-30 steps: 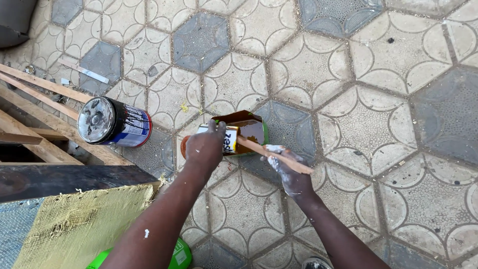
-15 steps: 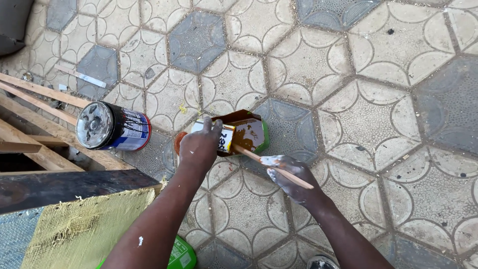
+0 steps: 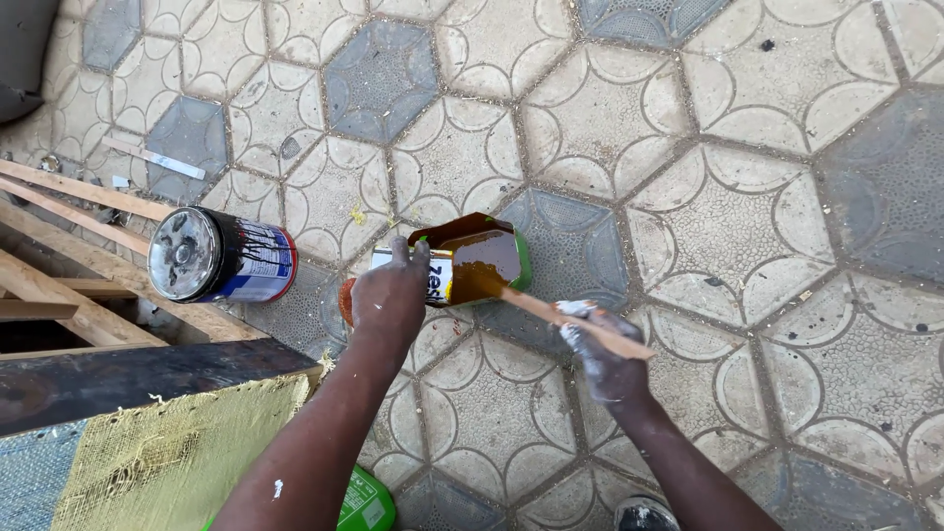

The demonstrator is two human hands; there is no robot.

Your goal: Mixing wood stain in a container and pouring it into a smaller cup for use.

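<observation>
Since the earlier frame the wooden stick has dipped deeper into the cut-open container of brown liquid on the paved floor, the right hand closed around it while the left hand grips the container's side, near a lidded paint can.

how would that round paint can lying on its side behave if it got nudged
The round can lies on its side on the paved floor, so it would probably roll. The wooden slats right beside it might stop it that way. Dried drips streak its wall, so it may feel rough rather than slippery. Its weight cannot be judged.
</observation>
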